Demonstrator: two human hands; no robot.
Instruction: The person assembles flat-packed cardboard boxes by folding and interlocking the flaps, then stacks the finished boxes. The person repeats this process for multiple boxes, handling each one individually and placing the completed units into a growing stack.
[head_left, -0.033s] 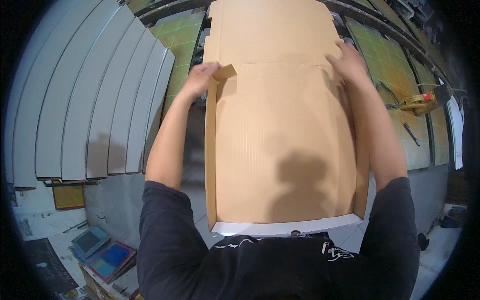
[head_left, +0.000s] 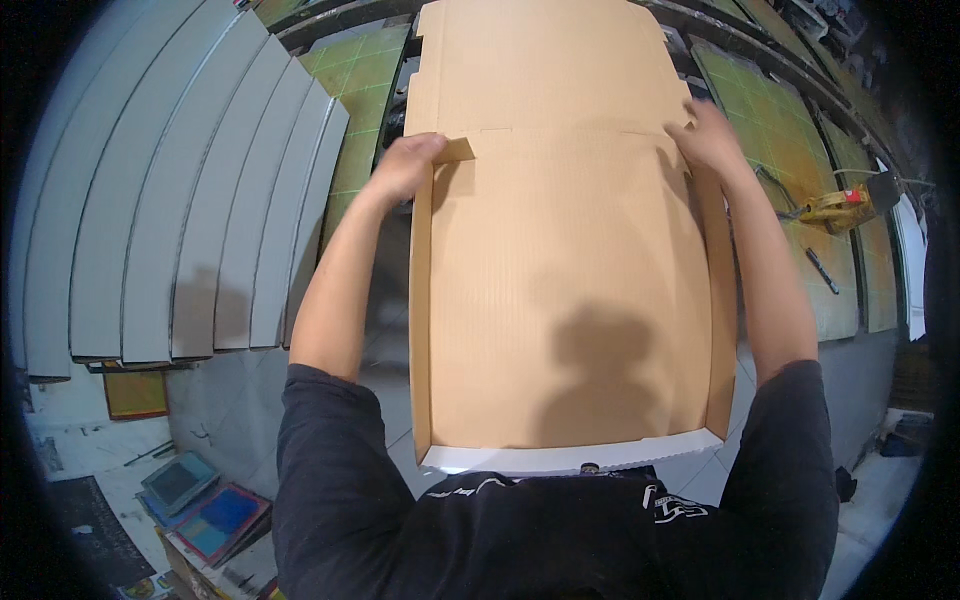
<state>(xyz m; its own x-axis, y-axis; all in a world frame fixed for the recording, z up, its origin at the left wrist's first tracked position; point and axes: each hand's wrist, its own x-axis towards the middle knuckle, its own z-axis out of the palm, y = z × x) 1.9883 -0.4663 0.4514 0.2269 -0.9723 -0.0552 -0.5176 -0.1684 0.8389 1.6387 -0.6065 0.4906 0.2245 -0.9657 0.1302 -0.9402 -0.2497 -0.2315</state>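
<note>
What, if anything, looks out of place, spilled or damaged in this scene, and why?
Nothing looks spilled or torn. The oddest feature is the green gridded board on the right: orange-brown patches break up its green surface, like staining. On the cardboard box, a corner flap juts inward at the left hand, without visible damage.

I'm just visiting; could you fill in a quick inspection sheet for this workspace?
Surface: green gridded boards, brown-stained at right.
Job's things: cardboard box, open, its near and side walls raised.
Clutter: yellow tool and dark pen-like object at right.
Hands: left hand touches a small flap; right hand is at the right wall's far end, grip unclear.
Cables: dark cord beside the tool.
Surroundings: grey panels in a row at left.
</note>
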